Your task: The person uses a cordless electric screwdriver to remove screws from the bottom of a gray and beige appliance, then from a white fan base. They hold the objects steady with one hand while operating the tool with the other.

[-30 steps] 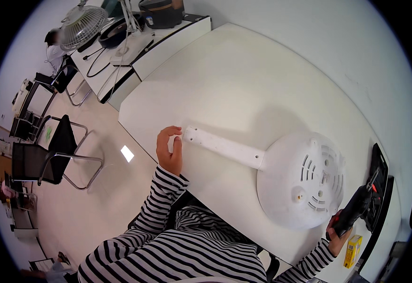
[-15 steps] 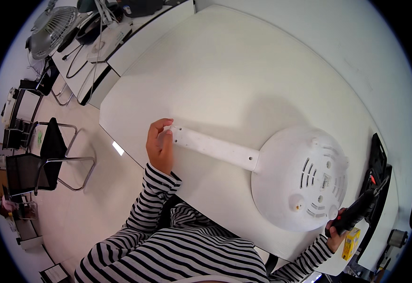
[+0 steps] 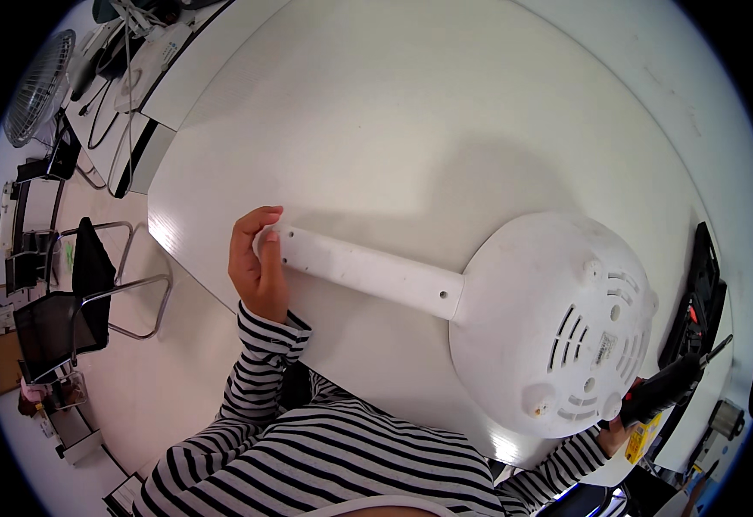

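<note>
A white round appliance point(image 3: 514, 336) lies underside up on the table, showing vent slots, small feet and a label. Its long white handle point(image 3: 368, 271) points left and has several screw holes. The far end of that handle is gripped by my left hand point(image 3: 258, 263), thumb and fingers wrapped round it. At the right, my right hand point(image 3: 615, 436) holds a black electric screwdriver point(image 3: 665, 386) with a metal bit pointing up and right. Part of this hand is hidden behind the appliance's edge.
An open black tool case point(image 3: 693, 293) lies along the table's right edge. A yellow box point(image 3: 642, 438) sits beside my right hand. On the left are black chairs point(image 3: 62, 332), a fan point(image 3: 40, 86) and a side desk with cables point(image 3: 140, 73).
My view has shifted, so the table and handle appear farther left. Both hands keep their holds; the screwdriver now sits slightly lower and closer behind the appliance's rim.
</note>
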`<action>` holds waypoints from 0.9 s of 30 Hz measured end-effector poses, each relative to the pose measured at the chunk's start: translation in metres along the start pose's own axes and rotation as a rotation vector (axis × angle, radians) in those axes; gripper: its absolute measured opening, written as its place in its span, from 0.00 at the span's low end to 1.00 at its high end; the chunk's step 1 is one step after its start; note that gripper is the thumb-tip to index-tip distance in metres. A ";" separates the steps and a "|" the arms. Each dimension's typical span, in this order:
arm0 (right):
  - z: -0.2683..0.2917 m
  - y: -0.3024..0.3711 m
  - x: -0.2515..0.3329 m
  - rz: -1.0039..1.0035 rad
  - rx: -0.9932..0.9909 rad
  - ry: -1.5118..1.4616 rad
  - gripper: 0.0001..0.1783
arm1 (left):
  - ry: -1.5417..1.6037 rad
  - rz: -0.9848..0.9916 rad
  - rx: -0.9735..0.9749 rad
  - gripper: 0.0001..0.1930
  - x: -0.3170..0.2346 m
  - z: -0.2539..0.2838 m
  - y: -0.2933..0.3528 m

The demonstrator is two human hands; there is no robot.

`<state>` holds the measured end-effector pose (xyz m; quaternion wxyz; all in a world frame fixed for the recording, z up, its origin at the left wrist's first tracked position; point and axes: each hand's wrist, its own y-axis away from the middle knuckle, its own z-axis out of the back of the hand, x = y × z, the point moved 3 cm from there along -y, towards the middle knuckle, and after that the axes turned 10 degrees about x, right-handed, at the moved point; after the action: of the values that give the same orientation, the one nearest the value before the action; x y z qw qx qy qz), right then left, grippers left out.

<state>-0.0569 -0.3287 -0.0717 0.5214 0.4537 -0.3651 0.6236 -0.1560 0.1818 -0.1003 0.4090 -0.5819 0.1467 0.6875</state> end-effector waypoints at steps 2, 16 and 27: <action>0.003 0.001 -0.002 -0.015 -0.029 0.022 0.37 | -0.011 -0.013 -0.013 0.09 0.001 -0.002 -0.003; 0.004 0.007 -0.006 -0.042 -0.005 -0.141 0.37 | -0.042 0.032 -0.033 0.08 0.000 -0.006 -0.007; 0.002 0.009 0.050 -0.050 0.096 0.339 0.24 | -0.058 0.003 -0.054 0.08 0.004 -0.009 -0.006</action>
<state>-0.0678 -0.3164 -0.0236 0.5684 0.3755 -0.2303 0.6949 -0.1455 0.1810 -0.1046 0.3963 -0.5723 0.1170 0.7083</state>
